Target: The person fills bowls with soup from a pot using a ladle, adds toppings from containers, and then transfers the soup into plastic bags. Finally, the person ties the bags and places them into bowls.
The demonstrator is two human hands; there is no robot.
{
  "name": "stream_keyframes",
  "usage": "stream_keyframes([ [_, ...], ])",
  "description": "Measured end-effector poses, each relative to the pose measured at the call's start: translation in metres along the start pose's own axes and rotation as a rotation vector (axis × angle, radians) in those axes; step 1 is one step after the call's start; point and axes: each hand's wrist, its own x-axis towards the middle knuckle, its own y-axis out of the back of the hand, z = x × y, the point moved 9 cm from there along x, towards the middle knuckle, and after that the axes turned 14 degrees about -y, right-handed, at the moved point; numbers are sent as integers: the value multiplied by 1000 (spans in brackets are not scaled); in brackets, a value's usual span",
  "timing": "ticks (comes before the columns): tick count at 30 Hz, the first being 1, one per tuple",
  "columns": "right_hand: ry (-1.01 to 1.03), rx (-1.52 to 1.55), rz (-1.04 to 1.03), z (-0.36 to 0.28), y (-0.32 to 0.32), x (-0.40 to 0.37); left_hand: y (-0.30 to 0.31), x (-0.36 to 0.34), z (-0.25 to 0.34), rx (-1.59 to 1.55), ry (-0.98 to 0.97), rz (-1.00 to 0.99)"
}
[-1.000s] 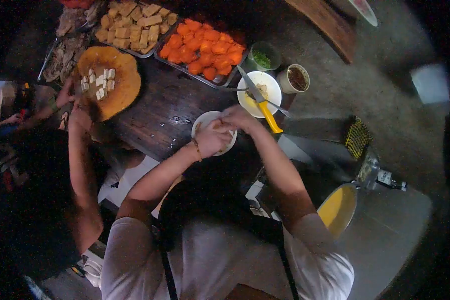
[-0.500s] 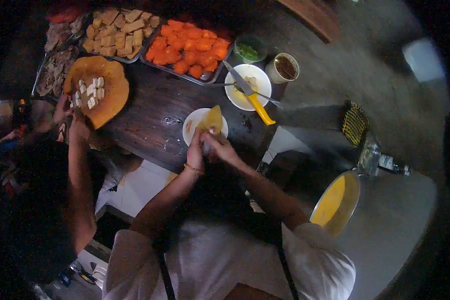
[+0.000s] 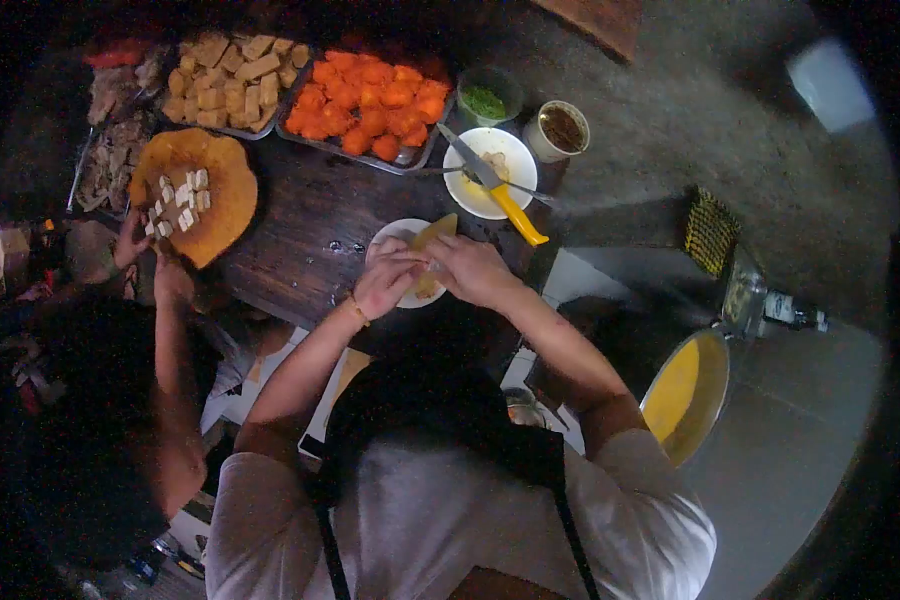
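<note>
Over a white plate (image 3: 390, 231), both of my hands are closed on a yellow-green, pointed piece that looks like a thin wrapper (image 3: 437, 231). My left hand (image 3: 388, 283) grips its near left side, with the fingers bent together. From the right, my right hand (image 3: 473, 270) pinches it, fingers curled over. The wrapper's tip points up and away between the hands. Whatever lies inside it is hidden by my fingers. A bit of pale brownish food (image 3: 427, 289) shows on the plate below the hands.
A bowl (image 3: 477, 205) bears a yellow-handled knife (image 3: 505, 200). Trays of orange pieces (image 3: 370, 105) and tan blocks (image 3: 232, 85) line the far edge. A co-worker's hand (image 3: 135, 238) is at a wooden board (image 3: 225, 215) with white pieces. A pot (image 3: 705, 410) stands right.
My hands have turned and spread a little apart, knuckles now upward. The pointed wrapper has tilted right and lies lower over the plate. The whole view has shifted slightly.
</note>
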Motion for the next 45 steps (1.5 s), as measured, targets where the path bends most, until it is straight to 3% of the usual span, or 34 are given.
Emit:
stream_keyframes([
  [6,154,150,-7,11,-9,17,-18,-7,-17,-334,28,60],
  [9,236,229,7,11,-16,17,-12,-11,-7,-298,-131,134],
  [11,272,236,105,8,-10,13,-15,-15,-26,-722,148,308],
  [13,270,169,361,18,-10,2,-39,-47,-44,-1100,830,557],
  [14,136,25,410,36,-33,3,-35,-38,-41,-1189,714,561],
  [15,176,-101,323,28,-30,-9,-28,-31,-41,-1279,602,561],
  [16,152,-131,337,31,-45,-16,-20,-29,-43,-1272,595,628],
  [17,274,-172,433,37,-67,-31,-8,-29,-41,-1263,592,699],
  [18,213,-142,355,39,-65,-36,1,-27,-36,-1360,576,705],
  [19,51,48,347,33,-14,-41,10,-23,-29,-1459,563,719],
  [21,-386,887,484,114,34,-30,47,-18,-17,-1481,430,752],
  [22,-226,11,847,82,121,-58,68,-18,-10,-1491,330,792],
  [23,-14,-176,1271,54,204,-98,81,-19,-3,-1494,335,781],
  [24,22,-116,1521,43,271,-132,99,-20,-1,-1456,331,859],
  [27,-76,-228,1819,34,401,-173,121,-23,-12,-1307,330,938],
  [28,-242,-359,1843,33,431,-173,125,-27,-17,-1198,336,933],
  [30,-377,-503,1876,20,473,-169,119,-35,-33,-1174,392,926],
  [32,-533,-352,1733,32,502,-164,109,-49,-63,-1077,457,937],
  [33,-456,-453,1815,42,512,-163,103,-50,-75,-1090,476,940],
  [34,-628,-594,1777,52,519,-162,102,-57,-83,-1098,507,953],
  [35,-752,-569,1566,73,533,-157,105,-50,-67,-1073,508,873],
  [36,-499,-612,1610,82,542,-158,97,-63,-90,-1084,562,906],
  [39,-633,-598,1495,64,543,-162,98,-78,-119,-1037,583,999],
  [42,-608,-567,1364,61,545,-153,93,-95,-162,-902,527,998],
  [44,-430,-734,1386,53,545,-152,106,-103,-174,-228,673,843],
  [45,-287,-638,1325,57,542,-148,111,-87,-155,-236,655,838],
])
